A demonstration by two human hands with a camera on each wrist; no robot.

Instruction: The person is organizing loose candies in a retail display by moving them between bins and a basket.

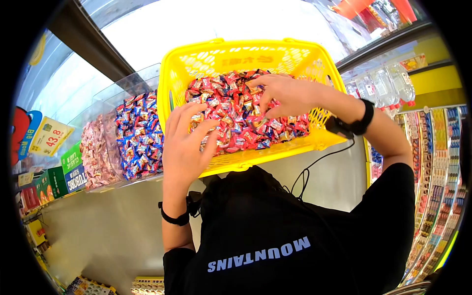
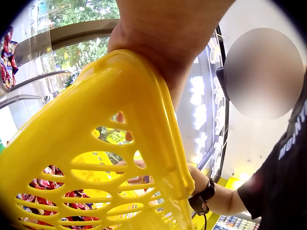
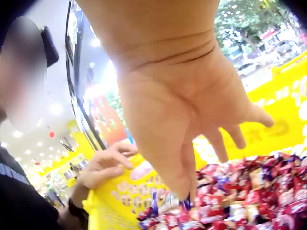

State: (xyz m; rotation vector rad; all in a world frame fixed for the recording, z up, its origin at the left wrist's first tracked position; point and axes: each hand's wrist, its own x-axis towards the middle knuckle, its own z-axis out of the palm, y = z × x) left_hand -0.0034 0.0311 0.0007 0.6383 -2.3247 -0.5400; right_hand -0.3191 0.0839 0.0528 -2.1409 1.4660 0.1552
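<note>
A yellow plastic shopping basket point(image 1: 255, 160) with cut-out walls holds a thick layer of wrapped candies point(image 1: 231, 125), mostly red with some dark blue. My left hand point(image 1: 187, 140) lies over the basket's left front corner, its fingers loosely spread over the inside. From the left wrist view, the wrist overlaps the yellow rim point(image 2: 127, 60). Inside the basket, my right hand point(image 1: 290, 96) reaches down with spread fingers, fingertips right at the candies. Its palm point(image 3: 177, 105) shows in the right wrist view, thumb tip low among the wrappers point(image 3: 230, 201).
Left of the basket, clear bins hold blue-wrapped candies point(image 1: 140, 137) and pink-wrapped candies point(image 1: 100, 150). Beyond them are a price sign point(image 1: 49, 137) and a green box point(image 1: 73, 169). Clear bottles point(image 1: 383, 88) and stocked shelves point(image 1: 427, 187) stand at right. A black cable point(image 1: 307, 169) hangs from the right wrist.
</note>
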